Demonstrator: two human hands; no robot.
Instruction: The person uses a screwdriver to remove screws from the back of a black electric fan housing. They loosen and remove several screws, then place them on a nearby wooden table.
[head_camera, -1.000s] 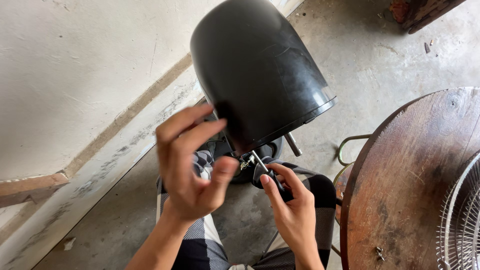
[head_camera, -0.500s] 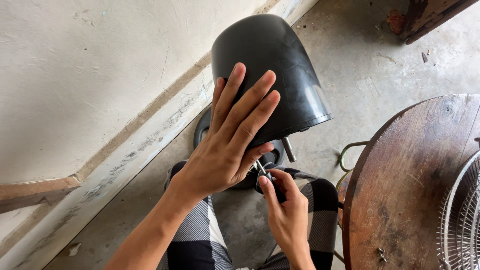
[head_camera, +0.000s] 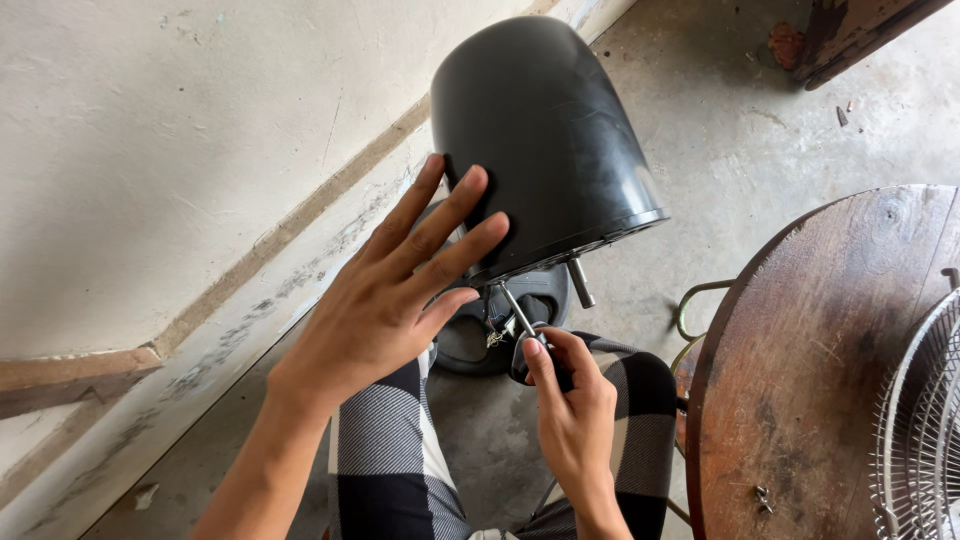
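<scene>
My left hand (head_camera: 395, 300) lies flat and wide, fingers spread over the lower side of the black plastic housing (head_camera: 540, 140), palm pressing rather than gripping; I judge this steadies the shell so it does not turn or tip while the tool works beneath it. My right hand (head_camera: 570, 405) is closed around the dark handle of a screwdriver (head_camera: 520, 320), whose thin metal shaft angles up and to the left into the underside of the housing near its rim; the tip itself is hidden in shadow, so I cannot tell what it meets. The housing is dome-shaped, tilted with its closed end away from me and its open rim toward my lap, held up above the floor. A short metal shaft (head_camera: 580, 283) sticks out from the rim just beside the screwdriver. Below it sits a dark rounded base piece (head_camera: 500, 325), partly covered by my hands. My knees in checked black-and-white trousers (head_camera: 385, 460) are underneath. To the right stands a round wooden table (head_camera: 800, 380), with a wire fan guard (head_camera: 925, 420) at its far edge. A pale wall (head_camera: 150, 150) runs along the left, with concrete floor (head_camera: 740, 120) beyond.
</scene>
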